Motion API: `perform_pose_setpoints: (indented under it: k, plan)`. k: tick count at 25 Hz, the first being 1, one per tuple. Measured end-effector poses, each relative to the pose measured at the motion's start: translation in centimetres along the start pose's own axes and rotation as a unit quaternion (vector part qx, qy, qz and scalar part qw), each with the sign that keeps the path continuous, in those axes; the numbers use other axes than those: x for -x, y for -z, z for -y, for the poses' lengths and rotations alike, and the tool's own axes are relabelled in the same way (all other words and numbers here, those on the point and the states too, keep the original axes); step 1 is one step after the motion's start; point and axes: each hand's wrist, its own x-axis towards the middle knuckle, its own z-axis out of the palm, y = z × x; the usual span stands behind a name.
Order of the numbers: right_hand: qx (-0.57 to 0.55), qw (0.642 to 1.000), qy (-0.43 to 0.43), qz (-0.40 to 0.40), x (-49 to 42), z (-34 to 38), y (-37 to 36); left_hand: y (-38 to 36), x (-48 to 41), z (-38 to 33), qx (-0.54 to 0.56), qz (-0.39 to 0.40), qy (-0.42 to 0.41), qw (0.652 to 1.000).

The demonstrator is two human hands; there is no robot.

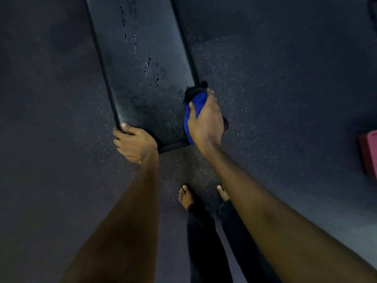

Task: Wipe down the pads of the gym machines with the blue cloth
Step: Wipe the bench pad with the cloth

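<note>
**Pad wipe, near right corner**

Head view: right hand grips the bunched cloth, fingers curled round it, at the near right edge of the pad. Left hand clasps the near left corner. Droplets sit further up. Judgement: flatten cloth, press evenly, run 1 overlapping stroke after another toward the wet streaks.
</note>
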Motion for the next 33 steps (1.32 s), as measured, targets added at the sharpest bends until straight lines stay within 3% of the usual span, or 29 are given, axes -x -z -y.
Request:
perform_pose_setpoints:
  k: [4,9,13,15,19,21,24,29,31,33]
  plan:
    - [0.117,0.967,0.201,0.102,-0.4,-1.9,1.1,-0.3,0.0,0.3,-0.001,-0.021,-0.021,1.000]
    - [0.204,0.933,0.276,0.110,-4.3,2.3,-0.7,-0.6,-0.1,0.8,0.029,-0.014,-0.022,0.999]
    - [0.264,0.863,0.389,0.185,-4.9,2.6,0.8,-0.2,-0.1,1.5,0.044,-0.003,-0.088,0.995]
    - [0.266,0.870,0.379,0.168,-6.2,3.9,0.8,0.2,0.4,2.2,0.035,0.026,-0.107,0.993]
    - [0.203,0.937,0.269,0.092,-4.8,7.2,-3.2,1.3,1.7,3.0,0.065,0.124,-0.088,0.986]
    - [0.221,0.912,0.315,0.141,-3.2,7.0,-3.3,1.8,1.5,3.0,0.107,0.149,-0.070,0.980]
    - [0.270,0.830,0.418,0.251,-4.1,6.7,-1.5,2.3,1.2,2.8,0.158,0.174,-0.012,0.972]
    - [0.247,0.879,0.357,0.199,-4.1,11.3,-7.1,3.0,1.1,2.7,0.159,0.204,0.030,0.965]
    - [0.292,0.815,0.432,0.253,-3.2,12.0,-8.0,3.1,0.5,3.0,0.146,0.229,0.041,0.962]
    - [0.340,0.710,0.528,0.319,-4.6,12.9,-7.8,3.0,0.3,3.3,0.163,0.234,0.035,0.958]
